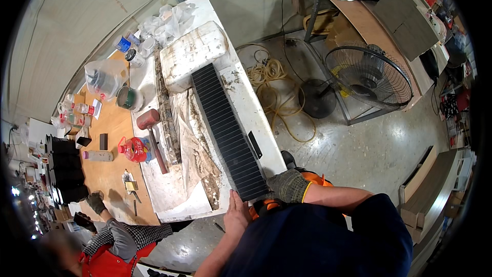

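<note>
A long dark ribbed panel (225, 128) lies lengthwise on a white, dirt-streaked table (253, 110), its near end at the table's front edge. My left hand (236, 216) is bare and rests flat, fingers straight, against the panel's near left corner. My right hand (288, 185) wears a grey knit glove and grips the panel's near right corner. A white foam block (195, 54) sits at the panel's far end.
A red-headed mallet (149, 120), a long mossy strip (168, 118) and crumpled paper lie left of the panel. A red bottle (136, 149), a can (128, 97) and jars stand on the wooden bench. A co-worker's gloved hand (96, 201) is at lower left. A floor fan (369, 77) and coiled cord (271, 90) are on the floor to the right.
</note>
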Demonstrator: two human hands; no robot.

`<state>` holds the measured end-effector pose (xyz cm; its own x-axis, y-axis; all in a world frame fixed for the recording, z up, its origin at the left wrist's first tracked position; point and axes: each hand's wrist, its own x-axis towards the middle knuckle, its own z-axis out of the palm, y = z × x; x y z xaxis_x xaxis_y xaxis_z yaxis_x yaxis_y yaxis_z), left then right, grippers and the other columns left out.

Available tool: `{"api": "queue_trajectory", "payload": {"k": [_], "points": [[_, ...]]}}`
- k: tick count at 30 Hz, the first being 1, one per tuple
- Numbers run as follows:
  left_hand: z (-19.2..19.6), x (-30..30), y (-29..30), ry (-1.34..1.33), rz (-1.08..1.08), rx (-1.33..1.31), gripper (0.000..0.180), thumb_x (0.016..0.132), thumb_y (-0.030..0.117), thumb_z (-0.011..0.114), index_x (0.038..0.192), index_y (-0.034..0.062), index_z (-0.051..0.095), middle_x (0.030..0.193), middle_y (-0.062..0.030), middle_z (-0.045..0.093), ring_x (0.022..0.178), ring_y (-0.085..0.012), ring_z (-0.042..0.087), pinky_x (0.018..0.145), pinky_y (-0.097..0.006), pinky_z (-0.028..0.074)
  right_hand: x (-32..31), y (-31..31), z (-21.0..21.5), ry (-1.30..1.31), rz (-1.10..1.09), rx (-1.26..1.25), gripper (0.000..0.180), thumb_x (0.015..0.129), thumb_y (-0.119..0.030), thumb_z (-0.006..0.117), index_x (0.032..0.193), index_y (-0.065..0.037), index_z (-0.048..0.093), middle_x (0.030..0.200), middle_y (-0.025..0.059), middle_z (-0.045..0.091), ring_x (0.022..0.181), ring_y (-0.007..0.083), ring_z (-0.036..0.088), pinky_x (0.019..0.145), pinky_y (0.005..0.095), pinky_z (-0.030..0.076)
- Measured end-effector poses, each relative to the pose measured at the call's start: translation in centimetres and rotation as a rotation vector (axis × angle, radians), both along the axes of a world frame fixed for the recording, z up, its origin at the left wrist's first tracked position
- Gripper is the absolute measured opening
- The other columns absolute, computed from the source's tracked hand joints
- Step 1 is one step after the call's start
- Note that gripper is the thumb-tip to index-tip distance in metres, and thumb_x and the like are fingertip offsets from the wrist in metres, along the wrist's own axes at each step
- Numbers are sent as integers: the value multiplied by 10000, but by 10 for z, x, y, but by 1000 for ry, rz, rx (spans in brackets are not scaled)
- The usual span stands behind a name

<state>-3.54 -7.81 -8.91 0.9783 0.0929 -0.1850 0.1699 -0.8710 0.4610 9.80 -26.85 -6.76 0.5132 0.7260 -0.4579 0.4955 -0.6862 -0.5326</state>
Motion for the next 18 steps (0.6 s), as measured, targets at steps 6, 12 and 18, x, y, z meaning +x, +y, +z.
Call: {"api": "queue_trajectory", "payload": {"k": [6, 12, 18], "points": [[-2, -1, 2, 14, 10, -17, 589, 900, 213, 577, 1355, -89, 356, 1377, -323, 410, 1100, -436, 573, 784, -439, 546, 2, 0, 4, 12, -4, -17, 526, 863, -561, 524, 993, -61, 623, 861, 182, 681, 824, 355, 669, 735, 483, 513], [19, 7, 3, 79, 14, -68, 707, 898, 292, 616, 1357, -155, 318, 1378, -373, 366, 1172, -497, 500, 932, -434, 481, 6, 2, 11, 81, -10, -57, 530, 848, -556, 539, 1025, -66, 635, 873, 193, 683, 850, 355, 670, 764, 481, 509], [36, 14, 15, -84, 68, -72, 780, 846, 334, 683, 1380, -110, 327, 1400, -333, 373, 1236, -453, 466, 948, -412, 474, 38, -20, 29, 45, -61, -79, 466, 821, -526, 594, 1038, -120, 660, 909, 158, 693, 935, 318, 652, 826, 439, 495]]}}
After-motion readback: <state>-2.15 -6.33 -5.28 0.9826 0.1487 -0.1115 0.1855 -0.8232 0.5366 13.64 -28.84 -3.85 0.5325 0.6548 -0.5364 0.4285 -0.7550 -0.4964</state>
